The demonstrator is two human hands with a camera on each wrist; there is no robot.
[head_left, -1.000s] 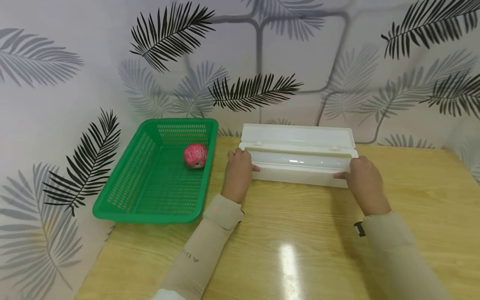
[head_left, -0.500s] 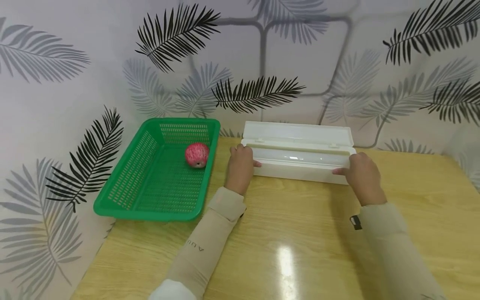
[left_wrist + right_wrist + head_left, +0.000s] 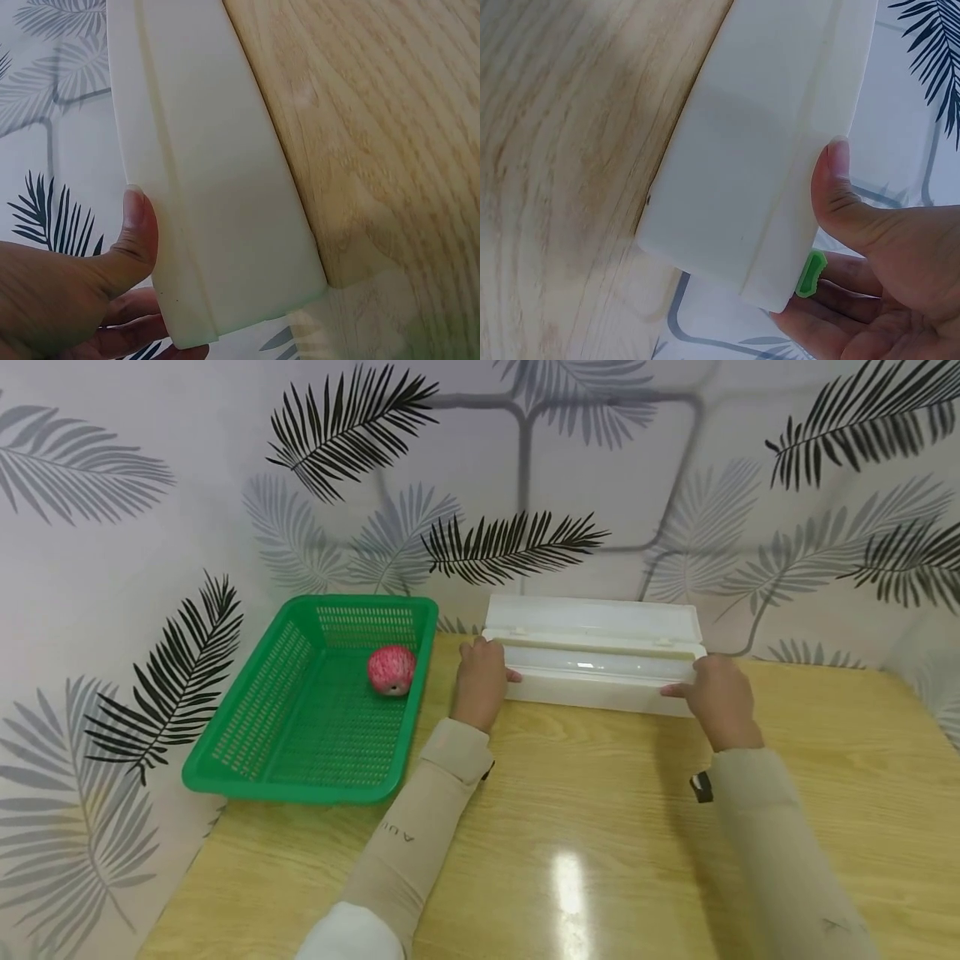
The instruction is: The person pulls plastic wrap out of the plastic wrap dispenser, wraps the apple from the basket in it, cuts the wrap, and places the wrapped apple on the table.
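Note:
A long white cling film box [image 3: 592,691] lies near the wall with its lid [image 3: 592,618] flipped up and back. Inside it shows a shiny pale roll [image 3: 547,660]. My left hand [image 3: 480,683] grips the box's left end, its thumb along the front face and its fingers at the end wall. At the opposite end my right hand [image 3: 722,700] holds on the same way. In the right wrist view a small green piece [image 3: 811,274] sticks out at the box's end beside the fingers. The fingertips behind the box are partly hidden.
A green plastic basket [image 3: 300,792] stands to the left, with a red-and-white apple-like fruit [image 3: 392,669] in its right part. The wooden table [image 3: 585,802] meets a leaf-patterned wall covering [image 3: 480,460] behind the box.
Both hands have slid the box a little farther back toward the wall, keeping their hold on its ends. The lid remains up. The basket and fruit stay put.

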